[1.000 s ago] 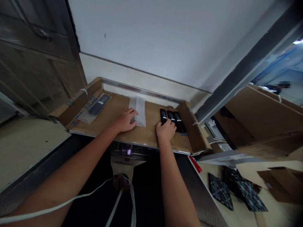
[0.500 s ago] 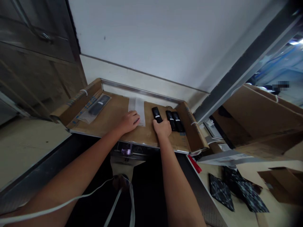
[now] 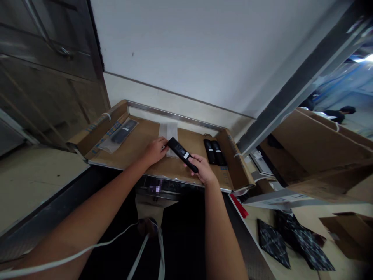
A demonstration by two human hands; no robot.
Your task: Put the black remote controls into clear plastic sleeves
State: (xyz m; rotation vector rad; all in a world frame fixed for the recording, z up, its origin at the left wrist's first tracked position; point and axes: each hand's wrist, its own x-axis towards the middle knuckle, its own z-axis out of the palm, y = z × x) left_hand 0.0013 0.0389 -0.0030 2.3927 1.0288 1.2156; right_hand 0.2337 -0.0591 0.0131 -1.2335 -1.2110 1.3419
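Single head view, looking forward-down, near cardboard-lined bench (image 3: 163, 171) against wall.

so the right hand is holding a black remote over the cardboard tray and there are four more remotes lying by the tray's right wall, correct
Not four. The head view shows two remotes by the cardboard tray's right wall. The rest holds: the right hand is holding a black remote over the tray.
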